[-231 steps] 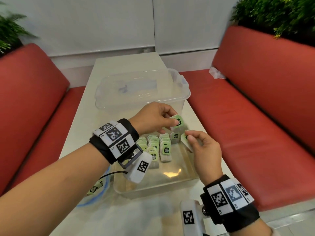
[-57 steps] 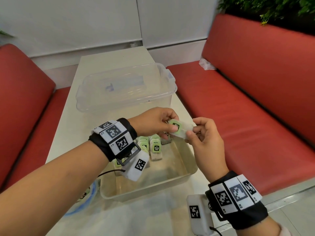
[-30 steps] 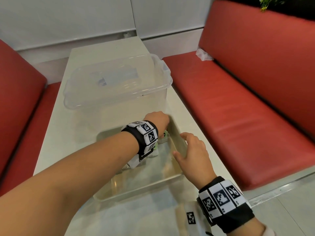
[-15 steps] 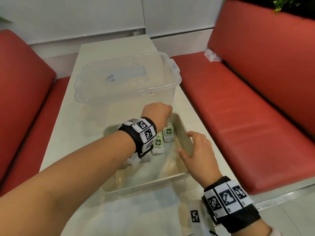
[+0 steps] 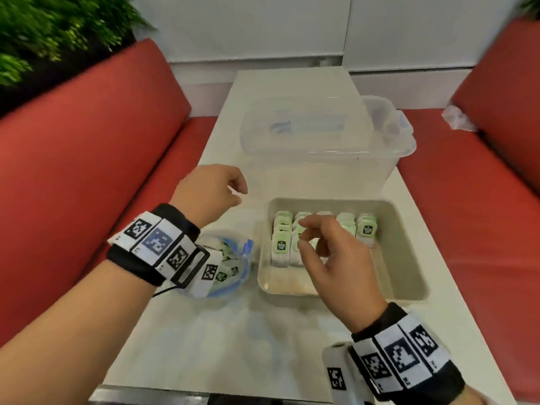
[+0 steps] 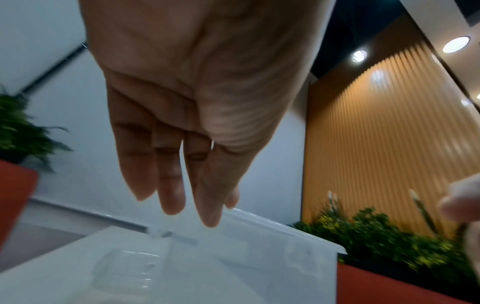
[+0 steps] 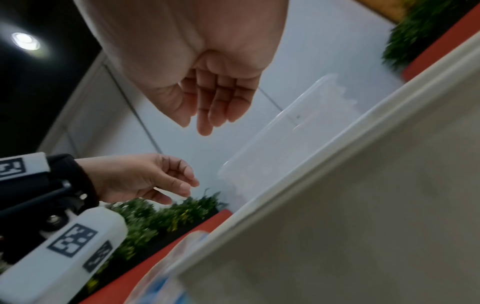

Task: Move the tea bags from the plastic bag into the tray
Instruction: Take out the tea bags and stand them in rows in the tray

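Note:
The beige tray [image 5: 409,258] sits on the table with rows of green-and-white tea bags [image 5: 281,244] standing at its far end. Left of it lies the clear plastic bag [image 5: 233,270] with a blue zip edge and more tea bags inside, partly hidden under my left wrist. My left hand [image 5: 233,194] hovers left of the tray beyond the bag, fingers relaxed and empty, as the left wrist view [image 6: 182,185] confirms. My right hand [image 5: 306,238] hangs over the tea bag rows, loosely curled and holding nothing [image 7: 207,111].
A large clear storage box [image 5: 321,135] stands just behind the tray. Red benches [image 5: 87,141] flank the narrow table on both sides. A crumpled white wrapper [image 5: 457,118] lies on the right bench. Plants stand behind the benches.
My left hand has pulled out of the tray's far end to the left, over the bag side. My right hand moved from the tray's right rim to above the tea bags.

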